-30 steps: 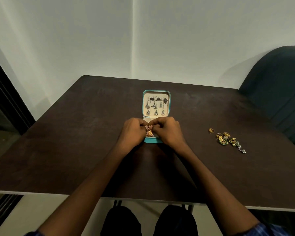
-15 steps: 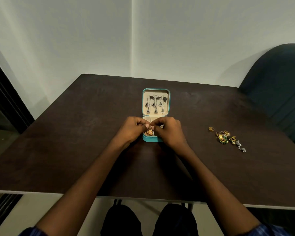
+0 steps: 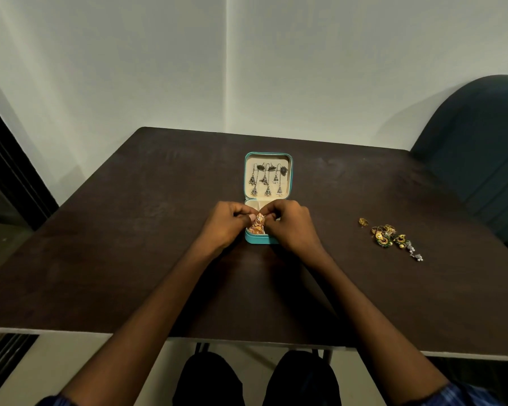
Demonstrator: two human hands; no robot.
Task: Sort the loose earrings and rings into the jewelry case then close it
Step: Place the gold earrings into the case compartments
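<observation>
Pinching a gold earring [image 3: 257,224] from both sides, the left hand [image 3: 224,224] and right hand [image 3: 291,224] meet with fingers curled over the lower tray of the open teal jewelry case [image 3: 267,197]. Just beyond the fingertips, silver earrings [image 3: 266,180] hang in the raised lid. Well right of the right hand's knuckles, loose earrings and rings [image 3: 389,237] lie on the dark table [image 3: 129,230].

Open teal jewelry case [image 3: 267,240], silver drop earrings [image 3: 266,180] in its lid; gold earring [image 3: 257,224] above base; loose jewelry [image 3: 389,237] right.
</observation>
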